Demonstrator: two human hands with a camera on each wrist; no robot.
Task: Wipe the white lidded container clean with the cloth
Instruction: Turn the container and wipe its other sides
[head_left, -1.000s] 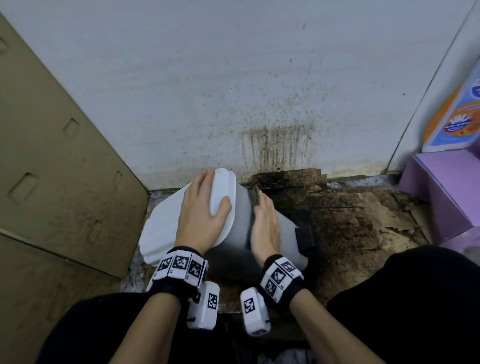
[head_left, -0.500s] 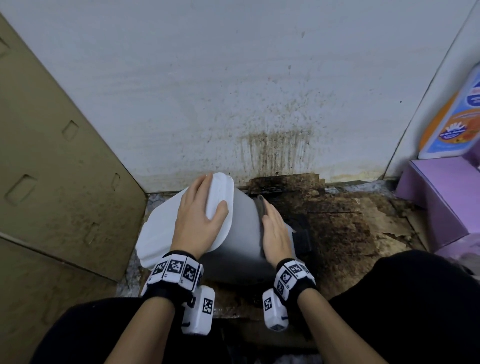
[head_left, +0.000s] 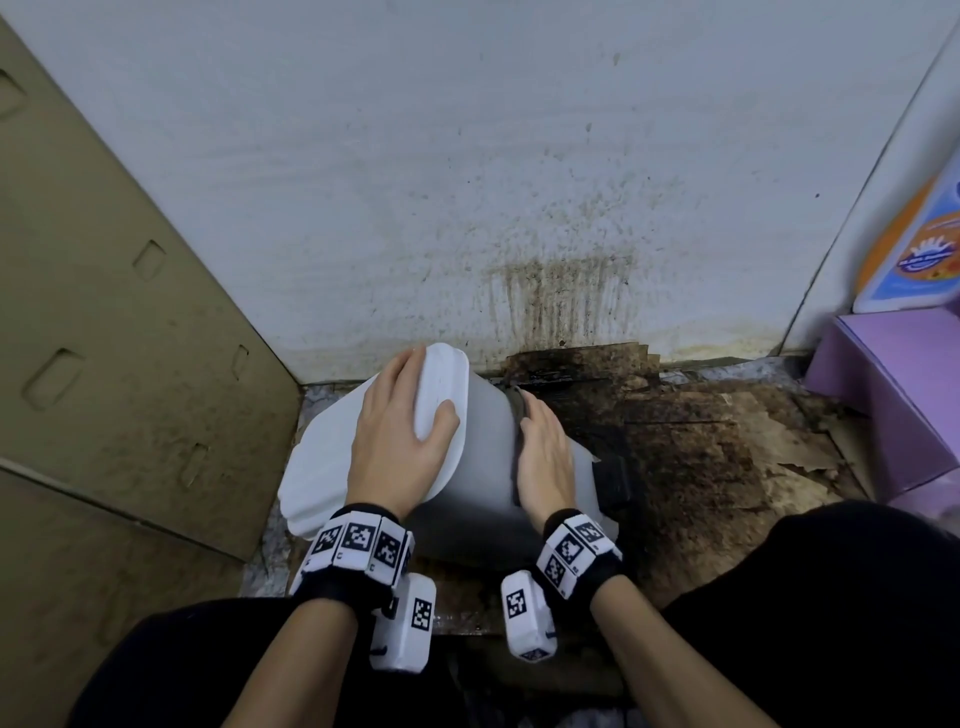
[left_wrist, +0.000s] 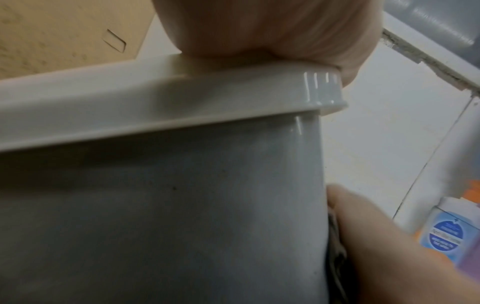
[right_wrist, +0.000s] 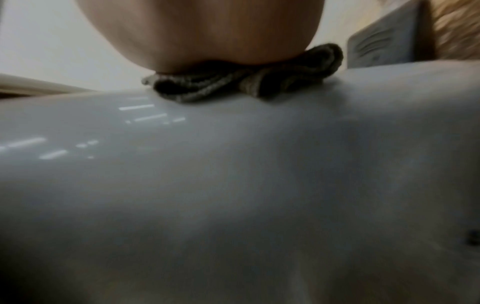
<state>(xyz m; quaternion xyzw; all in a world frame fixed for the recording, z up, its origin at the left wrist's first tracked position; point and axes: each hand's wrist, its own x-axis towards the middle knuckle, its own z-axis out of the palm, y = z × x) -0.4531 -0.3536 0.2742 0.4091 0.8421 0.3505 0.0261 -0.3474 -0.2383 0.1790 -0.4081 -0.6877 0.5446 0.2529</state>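
Head view: my left hand (head_left: 400, 441) flat on lid (head_left: 322, 467); right hand (head_left: 545, 462), also flat, presses cloth (right_wrist: 246, 86) against container (head_left: 488, 457) side.

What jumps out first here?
The white lidded container sits tilted at centre, the left hand resting on its lid and the right hand pressing a dark cloth against its grey side. Behind it, brown streaks run down the white wall to a grimy dark floor patch at right.

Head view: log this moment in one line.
left hand rests on lid | right hand presses cloth on tilted white lidded container
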